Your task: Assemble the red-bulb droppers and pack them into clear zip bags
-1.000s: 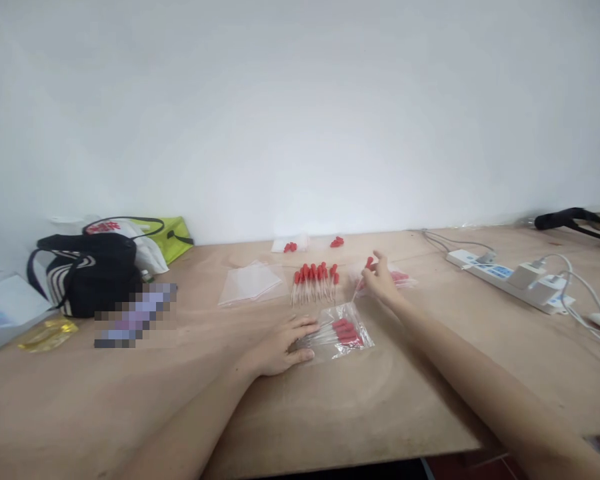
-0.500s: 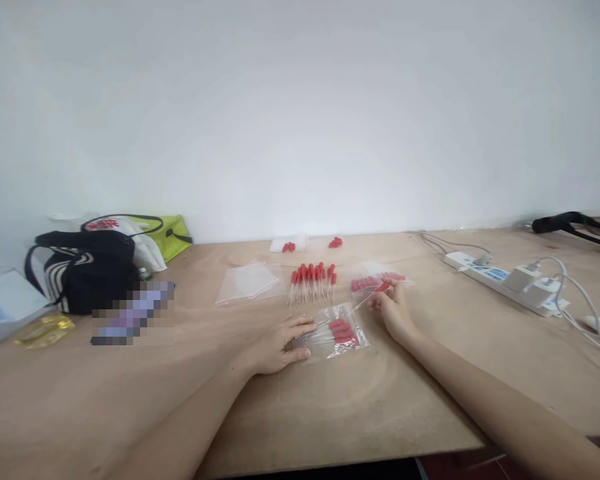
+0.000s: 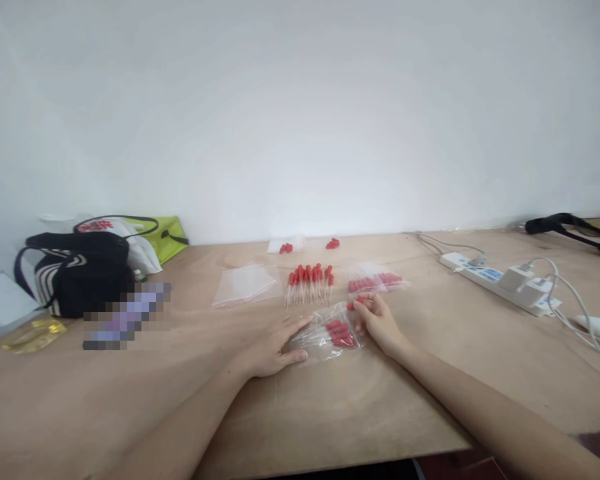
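My left hand [image 3: 275, 347] lies flat with fingers and thumb spread over the left end of a clear plastic bag [image 3: 325, 355]. Inside the bag are several glass droppers [image 3: 337, 333] with red rubber bulbs pointing right. My right hand [image 3: 383, 325] pinches another dropper [image 3: 356, 303] by its red bulb at the bag's upper right edge. Its thin tube points left over or into the bag; which one I cannot tell. Just beyond, loose droppers [image 3: 307, 277] lie in a row, bulbs away from me. To their right rests a filled bag [image 3: 375, 281] of red-bulbed droppers.
Flat clear bags [image 3: 247, 283] lie left of the row. Loose red bulbs [image 3: 286, 248] sit near the wall. A power strip [image 3: 497, 280] with chargers and cables is at right. A black bag [image 3: 83, 273], a green bag [image 3: 170, 240] and yellow wrapping [image 3: 34, 335] are at left.
My right hand has moved left and slightly toward me, bringing the dropper's tube to the bag. My left hand stays on the bag. The view has shifted slightly.
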Action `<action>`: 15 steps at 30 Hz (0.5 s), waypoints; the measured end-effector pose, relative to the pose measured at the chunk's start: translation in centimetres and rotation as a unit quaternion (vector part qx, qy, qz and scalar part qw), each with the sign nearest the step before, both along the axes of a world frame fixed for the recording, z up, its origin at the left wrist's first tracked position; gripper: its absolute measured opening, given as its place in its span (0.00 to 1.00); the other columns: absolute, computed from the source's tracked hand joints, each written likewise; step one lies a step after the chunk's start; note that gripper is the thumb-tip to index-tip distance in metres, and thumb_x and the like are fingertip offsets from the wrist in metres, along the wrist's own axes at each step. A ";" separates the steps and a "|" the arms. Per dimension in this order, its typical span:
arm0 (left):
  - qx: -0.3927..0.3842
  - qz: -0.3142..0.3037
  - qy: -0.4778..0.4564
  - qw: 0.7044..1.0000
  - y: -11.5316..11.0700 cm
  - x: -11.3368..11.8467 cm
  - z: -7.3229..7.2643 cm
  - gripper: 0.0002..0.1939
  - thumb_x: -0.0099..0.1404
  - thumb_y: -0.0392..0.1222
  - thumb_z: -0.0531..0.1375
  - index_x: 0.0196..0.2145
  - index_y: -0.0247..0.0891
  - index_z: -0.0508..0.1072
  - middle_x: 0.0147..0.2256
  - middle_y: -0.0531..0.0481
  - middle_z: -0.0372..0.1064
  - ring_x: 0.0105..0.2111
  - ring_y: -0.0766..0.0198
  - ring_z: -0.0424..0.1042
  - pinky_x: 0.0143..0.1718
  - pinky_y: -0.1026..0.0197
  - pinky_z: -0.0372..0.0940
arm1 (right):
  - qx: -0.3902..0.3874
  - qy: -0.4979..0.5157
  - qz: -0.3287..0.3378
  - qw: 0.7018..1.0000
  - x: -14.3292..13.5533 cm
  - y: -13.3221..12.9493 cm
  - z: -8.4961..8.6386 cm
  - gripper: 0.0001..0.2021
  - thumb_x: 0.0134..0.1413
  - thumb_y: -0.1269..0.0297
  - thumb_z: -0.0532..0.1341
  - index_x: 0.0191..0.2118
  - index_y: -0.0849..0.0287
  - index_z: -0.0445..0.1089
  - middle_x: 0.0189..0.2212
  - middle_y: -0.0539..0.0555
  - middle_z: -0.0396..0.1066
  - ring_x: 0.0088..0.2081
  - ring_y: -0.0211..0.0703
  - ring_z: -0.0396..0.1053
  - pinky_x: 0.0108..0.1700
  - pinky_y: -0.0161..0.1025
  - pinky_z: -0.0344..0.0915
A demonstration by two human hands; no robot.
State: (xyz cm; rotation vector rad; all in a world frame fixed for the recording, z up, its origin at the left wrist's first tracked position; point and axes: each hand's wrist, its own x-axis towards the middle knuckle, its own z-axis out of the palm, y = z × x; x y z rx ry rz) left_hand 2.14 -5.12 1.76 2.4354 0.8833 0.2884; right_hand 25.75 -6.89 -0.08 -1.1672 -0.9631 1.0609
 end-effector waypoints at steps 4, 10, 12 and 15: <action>-0.005 -0.001 -0.006 1.000 0.0 0.0 -0.1 0.29 0.61 0.50 0.51 0.58 0.49 0.46 0.59 0.53 0.44 0.57 0.56 0.45 0.56 0.49 0.45 | -0.014 -0.031 0.067 0.997 0.0 -0.2 0.0 0.16 0.39 0.55 0.60 0.30 0.56 0.53 0.17 0.41 0.62 0.10 0.27 0.53 0.12 0.28 0.49; 0.000 0.001 -0.016 1.000 0.0 0.0 -0.1 0.29 0.60 0.49 0.52 0.57 0.48 0.47 0.58 0.53 0.45 0.57 0.56 0.46 0.56 0.49 0.44 | 0.005 -0.034 0.124 0.992 0.1 0.6 -1.1 0.17 0.38 0.53 0.61 0.31 0.57 0.57 0.21 0.46 0.66 0.21 0.35 0.65 0.24 0.34 0.61; 0.002 0.000 -0.015 1.000 0.0 0.0 0.1 0.29 0.60 0.49 0.52 0.57 0.48 0.47 0.58 0.53 0.45 0.57 0.56 0.46 0.56 0.49 0.45 | 0.008 -0.030 0.144 0.989 0.1 0.8 -1.3 0.18 0.37 0.52 0.62 0.31 0.58 0.58 0.22 0.48 0.68 0.23 0.38 0.67 0.27 0.37 0.63; 0.003 0.005 -0.002 1.000 -0.1 0.1 0.2 0.29 0.60 0.49 0.52 0.57 0.48 0.47 0.58 0.53 0.45 0.57 0.57 0.46 0.56 0.50 0.45 | -0.001 -0.049 0.170 0.984 0.2 0.8 -1.4 0.17 0.36 0.52 0.62 0.29 0.60 0.63 0.24 0.51 0.71 0.26 0.41 0.69 0.30 0.40 0.64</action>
